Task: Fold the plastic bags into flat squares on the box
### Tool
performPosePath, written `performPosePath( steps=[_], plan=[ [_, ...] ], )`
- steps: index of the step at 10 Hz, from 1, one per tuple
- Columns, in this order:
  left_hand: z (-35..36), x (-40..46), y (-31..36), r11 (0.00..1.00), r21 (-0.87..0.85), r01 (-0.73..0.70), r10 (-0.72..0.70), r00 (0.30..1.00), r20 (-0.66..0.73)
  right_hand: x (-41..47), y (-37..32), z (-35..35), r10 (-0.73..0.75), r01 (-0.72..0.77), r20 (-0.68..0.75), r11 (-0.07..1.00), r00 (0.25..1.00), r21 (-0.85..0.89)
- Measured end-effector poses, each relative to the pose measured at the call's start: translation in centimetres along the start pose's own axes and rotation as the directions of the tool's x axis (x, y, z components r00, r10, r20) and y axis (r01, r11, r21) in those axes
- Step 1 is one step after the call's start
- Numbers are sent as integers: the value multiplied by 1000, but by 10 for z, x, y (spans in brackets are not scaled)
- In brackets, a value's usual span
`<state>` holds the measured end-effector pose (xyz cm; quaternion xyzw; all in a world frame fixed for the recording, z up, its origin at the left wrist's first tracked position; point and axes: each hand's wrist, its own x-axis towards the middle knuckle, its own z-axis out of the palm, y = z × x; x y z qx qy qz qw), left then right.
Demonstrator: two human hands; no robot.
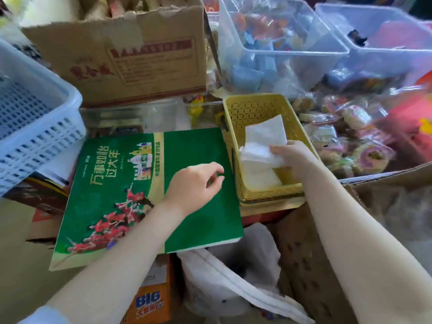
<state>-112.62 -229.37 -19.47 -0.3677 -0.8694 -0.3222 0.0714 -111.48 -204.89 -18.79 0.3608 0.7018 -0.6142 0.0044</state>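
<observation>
The head camera looks down on a crowded place with many containers. In the middle lies a flat green box with printed Chinese letters and red figures (149, 195). The left hand (194, 183) is above the plain green part of this box; its fingers (216, 181) are loosely curled and they grasp nothing.

Just to the right of the green box stands a small yellow plastic basket with a lattice wall (252, 111). Inside it there are white folded plastic bags (264, 132), lying as flat squares one over the other. The right hand (294, 155) reaches into the basket from the right side, and its fingers (277, 149) pinch the edge of the top white folded bag, thumb above and the other fingers under it.

Below the green box, near the bottom of the view, there is a heap of loose white crumpled plastic bags (229, 281). Beside it stands an orange carton with the word BIG (149, 302), partly hidden by the left forearm.

At the left is a pale blue plastic basket with slots (42, 127). Behind the green box stands a brown cardboard carton with red print (121, 59). At the top right are two clear plastic tubs (280, 43) with coloured packets inside, and under them lies a pile of wrapped snacks in clear bags (350, 127). A brown cardboard flap (385, 183) is at the right edge.
</observation>
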Motion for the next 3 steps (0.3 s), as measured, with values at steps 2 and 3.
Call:
performPosePath(
  steps=[2, 3],
  plan=[
    [8, -8, -3, 993, 107, 43, -53, 995, 83, 18, 17, 6, 215, -173, -12, 748, 977, -641],
    [7, -11, -3, 991, 106, 77, -91, 986, 137, 12, 17, 7, 99, -103, -51, 644, 994, -758]
  ],
)
